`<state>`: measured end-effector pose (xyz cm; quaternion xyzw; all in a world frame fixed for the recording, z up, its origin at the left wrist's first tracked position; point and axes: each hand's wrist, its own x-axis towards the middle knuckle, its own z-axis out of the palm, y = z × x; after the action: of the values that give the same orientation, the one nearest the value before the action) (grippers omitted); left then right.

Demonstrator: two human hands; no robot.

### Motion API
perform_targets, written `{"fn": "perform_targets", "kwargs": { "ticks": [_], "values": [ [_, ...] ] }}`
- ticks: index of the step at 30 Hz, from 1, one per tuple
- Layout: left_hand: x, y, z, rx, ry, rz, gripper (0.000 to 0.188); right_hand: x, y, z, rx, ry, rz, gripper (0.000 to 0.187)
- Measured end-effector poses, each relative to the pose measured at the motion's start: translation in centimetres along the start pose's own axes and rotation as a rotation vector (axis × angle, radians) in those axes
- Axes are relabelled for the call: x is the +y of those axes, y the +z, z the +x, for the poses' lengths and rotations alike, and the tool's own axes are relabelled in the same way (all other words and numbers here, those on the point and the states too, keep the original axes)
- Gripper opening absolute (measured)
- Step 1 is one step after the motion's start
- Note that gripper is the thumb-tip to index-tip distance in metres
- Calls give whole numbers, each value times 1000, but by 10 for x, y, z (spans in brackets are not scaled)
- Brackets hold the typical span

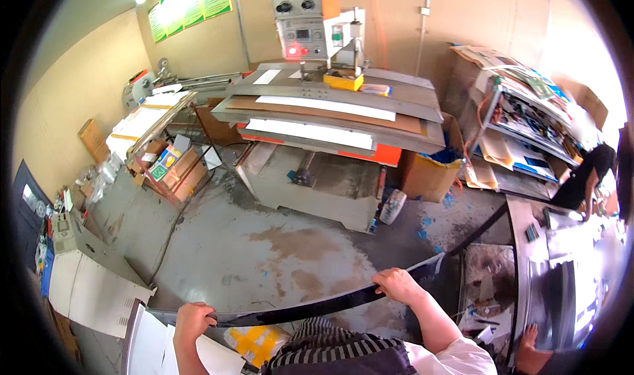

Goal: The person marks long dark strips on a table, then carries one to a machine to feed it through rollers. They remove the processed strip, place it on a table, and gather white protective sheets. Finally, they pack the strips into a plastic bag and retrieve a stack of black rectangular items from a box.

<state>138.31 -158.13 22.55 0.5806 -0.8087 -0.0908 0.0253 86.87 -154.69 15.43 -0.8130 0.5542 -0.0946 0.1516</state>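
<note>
Head view: dark strip (297, 311) is at 6 o'clock, spanning both hands above the floor (224, 269), slightly bowed. Left hand (195, 319), at 7 o'clock, is closed, fingertips pinched on the strip's near end; right hand (394, 284), at 5, is curled closed over its upper edge. Can't tell how far it runs past the right hand toward 4. Risks, my read: strip is long and looks flexible, gripped at only two spots, so uneven lift or a twist could kink it; a loose pinch could drop the left end. Swing toward 4 could clip the bench (520, 220) or a co-worker's hand (530, 350) resting on dark panels there. Closest clutter: white sheet (155, 348) at 7, yellow-taped package (256, 344) at 6:30, both under or beside the strip. White cabinet (99, 289) boxes in 8. Board-stacked machine (323, 147) blocks 12, with a cardboard box (426, 180) at 3 and cluttered rack (528, 137) at 2.
</note>
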Motion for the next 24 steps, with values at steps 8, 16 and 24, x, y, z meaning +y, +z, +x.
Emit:
{"fn": "perform_targets", "kwargs": {
  "ticks": [8, 16, 24],
  "values": [
    [-51, -4, 165, -9, -39, -3, 18, 82, -10, 179, 43, -79, 38, 21],
    [-104, -11, 442, -92, 134, -40, 14, 168, -50, 322, 36, 187, 9, 25],
    [-91, -44, 722, -77, 300, -33, 24, 267, -108, 470, 137, 426, 37, 30]
  ]
}}
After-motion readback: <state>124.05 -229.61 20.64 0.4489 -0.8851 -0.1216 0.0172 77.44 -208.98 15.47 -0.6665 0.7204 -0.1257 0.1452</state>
